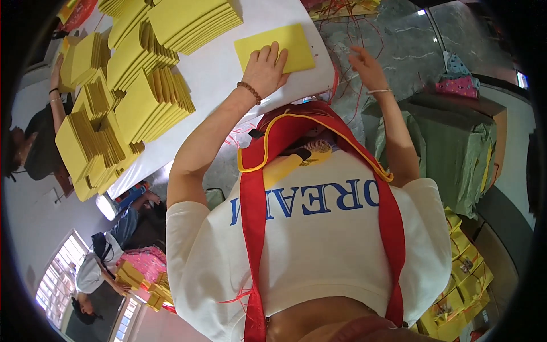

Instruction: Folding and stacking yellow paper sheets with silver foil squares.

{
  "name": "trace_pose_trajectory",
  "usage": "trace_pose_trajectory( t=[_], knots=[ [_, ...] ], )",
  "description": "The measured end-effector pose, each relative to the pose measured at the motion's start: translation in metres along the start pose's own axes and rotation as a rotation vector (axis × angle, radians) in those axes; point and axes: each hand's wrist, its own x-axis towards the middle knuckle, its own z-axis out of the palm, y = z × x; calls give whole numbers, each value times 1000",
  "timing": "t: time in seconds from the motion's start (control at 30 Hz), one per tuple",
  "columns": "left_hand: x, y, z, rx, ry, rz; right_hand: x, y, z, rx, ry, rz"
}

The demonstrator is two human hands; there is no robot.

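Observation:
A flat yellow paper piece (299, 48) lies near the right end of the white-covered table (213, 71). My left hand (265, 68) rests palm down on its lower part, fingers lying over the paper. Past the table's right edge, my right hand (369, 69) hangs in the air with its fingers apart and bent, and nothing shows in it. Left of the paper stand several fanned stacks of folded yellow paper (194, 25), the closest one (151, 105) below and left of my left forearm.
Red strings (356, 85) hang beside the table's right edge. A green-wrapped bale (450, 148) stands at right, above bundled yellow packets (461, 273). Another person's arm (57, 105) reaches to the stacks at far left; a second person (97, 271) handles yellow bundles at lower left.

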Motion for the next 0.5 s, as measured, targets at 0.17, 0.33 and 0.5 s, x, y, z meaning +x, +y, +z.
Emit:
trace_pose_trajectory(
  t=[0.17,0.33,0.5],
  knots=[
    [13,17,0,184,-121,-50,-32,8,44,19,41,-75],
    [12,5,9,279,-11,49,-36,9,63,-265,250,-307],
    [15,-4,7,124,84,32,-39,-4,79,-180,376,-403]
  ],
)
